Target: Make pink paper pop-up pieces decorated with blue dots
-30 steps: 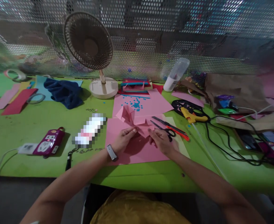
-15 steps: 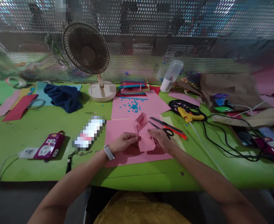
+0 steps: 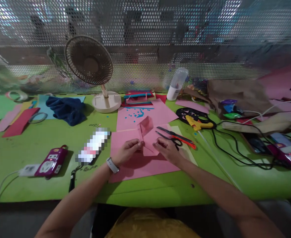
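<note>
My left hand (image 3: 127, 150) and my right hand (image 3: 167, 149) both pinch a folded pink paper piece (image 3: 147, 135) that stands up between them over a large pink sheet (image 3: 140, 165) on the green table (image 3: 48, 138). The left hand grips the piece's left edge, the right hand its lower right edge. A watch sits on my left wrist. Black-handled scissors (image 3: 171, 138) and an orange cutter (image 3: 182, 138) lie just right of my right hand.
A small fan (image 3: 92, 67) stands behind, with a blue cloth (image 3: 66, 109) to its left. A yellow glue gun (image 3: 197, 123) and black cables (image 3: 237, 145) lie at the right. A purple power strip (image 3: 51, 160) sits at the left. Another pink sheet with blue scraps (image 3: 145, 114) lies beyond.
The pink piece has been folded up from a wide open shape into a narrower upright one, and both hands have closed in on it. The view has tilted slightly upward.
</note>
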A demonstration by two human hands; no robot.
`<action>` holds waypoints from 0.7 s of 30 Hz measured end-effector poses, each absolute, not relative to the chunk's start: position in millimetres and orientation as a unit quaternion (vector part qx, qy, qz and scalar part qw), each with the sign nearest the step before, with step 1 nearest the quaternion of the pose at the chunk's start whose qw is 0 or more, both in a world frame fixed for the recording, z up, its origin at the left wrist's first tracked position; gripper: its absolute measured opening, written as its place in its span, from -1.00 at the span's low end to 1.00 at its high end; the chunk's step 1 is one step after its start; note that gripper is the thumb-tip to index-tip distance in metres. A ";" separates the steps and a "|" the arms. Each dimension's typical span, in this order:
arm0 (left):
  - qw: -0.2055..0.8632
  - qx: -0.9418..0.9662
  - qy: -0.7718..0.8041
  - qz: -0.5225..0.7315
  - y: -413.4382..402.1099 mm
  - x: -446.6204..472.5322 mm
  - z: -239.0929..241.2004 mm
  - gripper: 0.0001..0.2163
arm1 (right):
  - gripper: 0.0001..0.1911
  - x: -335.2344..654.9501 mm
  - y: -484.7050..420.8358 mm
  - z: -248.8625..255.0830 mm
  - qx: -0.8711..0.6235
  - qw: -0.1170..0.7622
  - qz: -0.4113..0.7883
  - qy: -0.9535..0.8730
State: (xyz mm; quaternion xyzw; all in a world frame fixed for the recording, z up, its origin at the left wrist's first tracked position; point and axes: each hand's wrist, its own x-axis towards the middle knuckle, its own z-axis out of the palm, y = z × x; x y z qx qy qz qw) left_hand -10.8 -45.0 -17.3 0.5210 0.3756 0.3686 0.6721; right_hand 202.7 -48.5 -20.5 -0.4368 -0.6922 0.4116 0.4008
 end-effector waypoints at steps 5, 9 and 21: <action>0.645 0.506 0.352 0.451 -40.4 -11.9 -18.1 -0.69 | -0.73 210.8 -44.8 -22.6 -0.382 0.438 0.156 -0.798; 0.671 0.379 0.373 0.516 -28.9 -24.2 -13.8 -0.60 | -0.77 223.5 -36.9 -21.6 -0.389 0.428 -0.041 -0.815; 0.639 0.525 0.400 0.395 -31.4 -36.3 8.3 -0.77 | -0.30 228.4 -38.6 -13.3 -0.348 0.489 -0.025 -0.800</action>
